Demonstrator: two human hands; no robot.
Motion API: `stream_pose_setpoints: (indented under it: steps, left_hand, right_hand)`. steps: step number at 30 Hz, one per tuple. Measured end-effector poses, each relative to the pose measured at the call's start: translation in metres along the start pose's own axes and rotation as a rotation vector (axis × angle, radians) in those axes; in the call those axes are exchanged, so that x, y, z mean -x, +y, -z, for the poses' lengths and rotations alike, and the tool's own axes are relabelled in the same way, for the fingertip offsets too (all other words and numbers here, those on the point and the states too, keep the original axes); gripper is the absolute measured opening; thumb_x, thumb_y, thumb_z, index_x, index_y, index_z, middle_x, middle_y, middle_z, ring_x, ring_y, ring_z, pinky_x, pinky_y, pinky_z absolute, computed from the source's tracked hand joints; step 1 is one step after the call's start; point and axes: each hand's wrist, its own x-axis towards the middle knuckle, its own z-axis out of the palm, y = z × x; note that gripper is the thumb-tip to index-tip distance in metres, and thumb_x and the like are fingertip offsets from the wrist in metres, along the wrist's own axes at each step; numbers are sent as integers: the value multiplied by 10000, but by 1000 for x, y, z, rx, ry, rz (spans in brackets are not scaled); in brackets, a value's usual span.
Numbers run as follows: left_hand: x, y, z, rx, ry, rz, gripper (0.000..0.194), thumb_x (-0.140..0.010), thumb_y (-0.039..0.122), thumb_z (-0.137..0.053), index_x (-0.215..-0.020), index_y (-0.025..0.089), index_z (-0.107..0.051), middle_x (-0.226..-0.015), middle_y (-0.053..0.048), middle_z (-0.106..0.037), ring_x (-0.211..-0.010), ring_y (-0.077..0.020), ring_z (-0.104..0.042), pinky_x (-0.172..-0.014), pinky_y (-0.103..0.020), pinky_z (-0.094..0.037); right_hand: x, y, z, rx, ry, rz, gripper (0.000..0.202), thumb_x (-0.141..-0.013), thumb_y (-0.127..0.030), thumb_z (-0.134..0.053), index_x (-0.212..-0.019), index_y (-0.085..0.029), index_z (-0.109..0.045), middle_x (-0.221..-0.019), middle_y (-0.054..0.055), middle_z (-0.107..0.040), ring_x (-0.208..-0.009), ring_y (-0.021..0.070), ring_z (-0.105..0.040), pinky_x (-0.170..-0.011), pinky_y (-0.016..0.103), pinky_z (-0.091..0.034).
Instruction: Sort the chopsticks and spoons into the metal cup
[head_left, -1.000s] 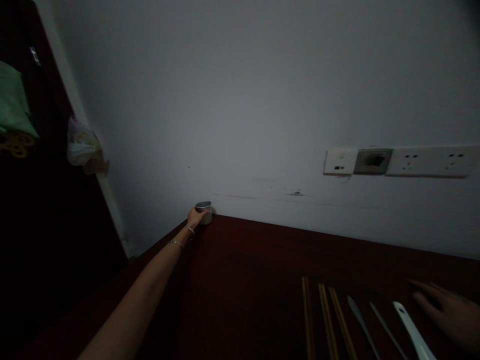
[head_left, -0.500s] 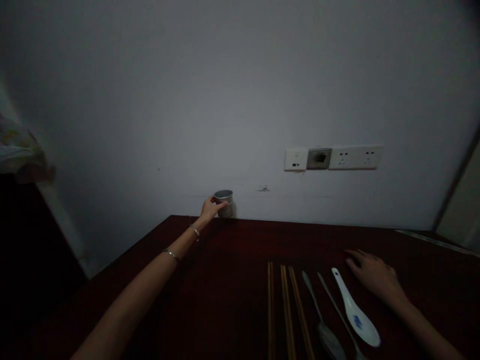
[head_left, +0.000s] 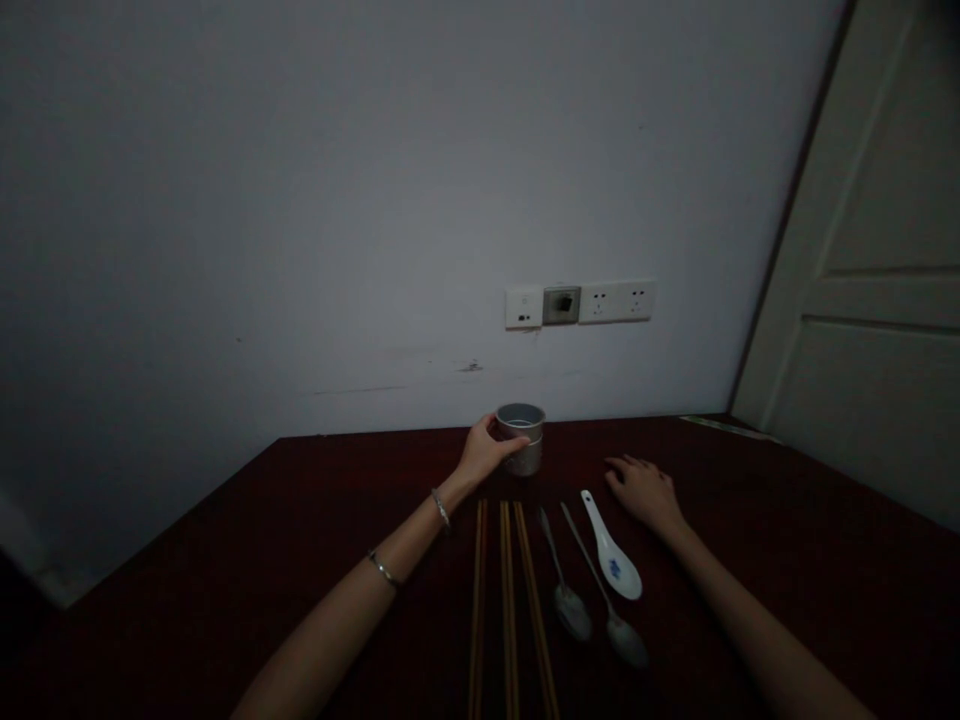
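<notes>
My left hand is closed around the left side of a grey metal cup, thumb across its front. The cup is upright with its open top showing, beyond the tips of the chopsticks. My right hand rests on the dark red table with fingers loosely stretched, holding nothing. Just left of it lies a white soup spoon with a blue mark. Two metal spoons lie beside that one: a nearer-left spoon and a longer-handled spoon.
The dark red table meets a pale wall at its back edge. A row of wall sockets sits above the table. At the right stands a panelled door; a thin strip lies near the table's back right corner.
My left hand has carried the cup rightward from the table's back left, toward the chopsticks. The view has turned right, showing more of the door. My right hand stays beside the white spoon.
</notes>
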Motion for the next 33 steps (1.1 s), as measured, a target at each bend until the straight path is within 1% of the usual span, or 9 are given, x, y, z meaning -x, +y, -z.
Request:
stream_pose_setpoints:
  steps: [3, 8, 12, 16, 24, 27, 33]
  left_hand:
    - [7, -10, -8, 14, -16, -4, 532, -550, 258, -779, -1034, 158, -585, -1070, -134, -623, -965, -232, -589, -862, -376, -444]
    - [15, -19, -6, -38, -1, 25, 534, -544, 275, -783, -1025, 162, -581, -1070, -127, -623, -975, -226, -586, -862, -364, -442]
    - [18, -21, -5, 6, -18, 60, 556, -537, 242, -786, -1041, 145, -571, -1101, -138, -610, -1003, -221, -574, -885, -360, -430]
    - [19, -22, -6, 59, -36, 85, 535, -546, 226, -778, -1034, 142, -577, -1120, -139, -602, -1018, -221, -567, -898, -359, -424]
    - [21, -16, -3, 52, -8, 124, 520, -542, 197, -773, -1023, 146, -580, -1114, -123, -609, -1022, -223, -567, -900, -358, -422]
    - [21, -18, -4, 55, -16, 120, 533, -529, 185, -779, -1019, 136, -574, -1105, -130, -611, -1012, -222, -571, -893, -357, -426]
    - [20, -28, -4, 63, -37, 81, 560, -526, 211, -787, -1036, 137, -569, -1116, -138, -604, -1025, -225, -564, -898, -363, -424]
  right_hand:
    - [1, -2, 2, -7, 1, -3, 429, -835, -373, -329, -1186, -250, -544, -1270, 85, -499, -1179, 280, -402, -920, 458, -320]
    - [1, -2, 3, -6, 3, -7, 428, -842, -368, -323, -1190, -243, -540, -1270, 85, -498, -1185, 279, -393, -927, 452, -312]
    - [2, -2, 2, 0, 11, 0, 429, -849, -365, -313, -1185, -233, -544, -1280, 94, -488, -1180, 284, -396, -932, 458, -303]
    - [1, -1, 1, 8, -6, 5, 427, -858, -365, -309, -1197, -234, -532, -1290, 96, -477, -1184, 281, -391, -931, 457, -299]
    - [1, 0, 0, 12, 3, 10, 428, -857, -362, -311, -1200, -230, -531, -1292, 95, -477, -1195, 283, -380, -939, 455, -297]
    - [0, 0, 0, 11, -2, 9, 425, -859, -361, -313, -1200, -230, -531, -1293, 95, -476, -1199, 282, -378, -941, 458, -293]
    - [0, 0, -1, 10, 0, 9, 423, -857, -363, -321, -1199, -231, -533, -1295, 91, -476, -1193, 286, -384, -940, 461, -294]
